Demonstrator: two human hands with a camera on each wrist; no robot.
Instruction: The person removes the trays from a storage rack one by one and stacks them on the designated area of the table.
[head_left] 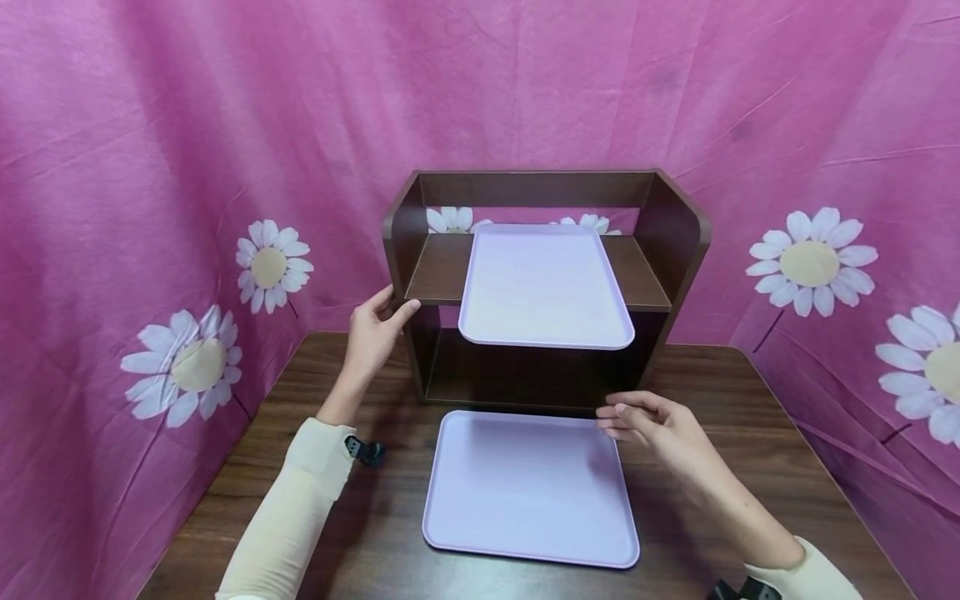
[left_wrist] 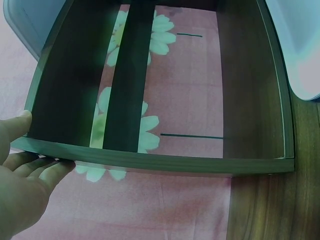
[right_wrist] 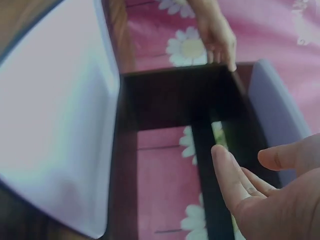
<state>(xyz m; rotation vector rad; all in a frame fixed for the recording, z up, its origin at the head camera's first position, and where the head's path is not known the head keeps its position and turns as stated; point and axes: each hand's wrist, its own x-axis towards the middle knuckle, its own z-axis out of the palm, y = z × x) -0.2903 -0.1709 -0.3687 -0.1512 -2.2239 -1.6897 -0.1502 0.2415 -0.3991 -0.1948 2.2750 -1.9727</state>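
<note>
A dark brown two-tier wooden shelf [head_left: 538,185] stands on the table. My left hand [head_left: 372,335] grips the left side panel, its thumb [left_wrist: 19,125] on the inner side and its fingers against the outer face. One lilac tray [head_left: 546,283] lies on the upper tier, its front sticking out past the edge. A second lilac tray [head_left: 531,492] lies flat on the table before the shelf. Near that tray's far right corner is my right hand [head_left: 663,433], fingers loosely extended and holding nothing. In the right wrist view, the right hand [right_wrist: 280,195] shows in front of the shelf opening.
The shelf and lower tray stand on a dark wood-grain table [head_left: 720,400]. A pink curtain [head_left: 540,83] with large white daisies [head_left: 810,262] hangs behind and at both sides. Beneath the upper tray, the shelf's lower compartment [head_left: 517,371] opens toward me.
</note>
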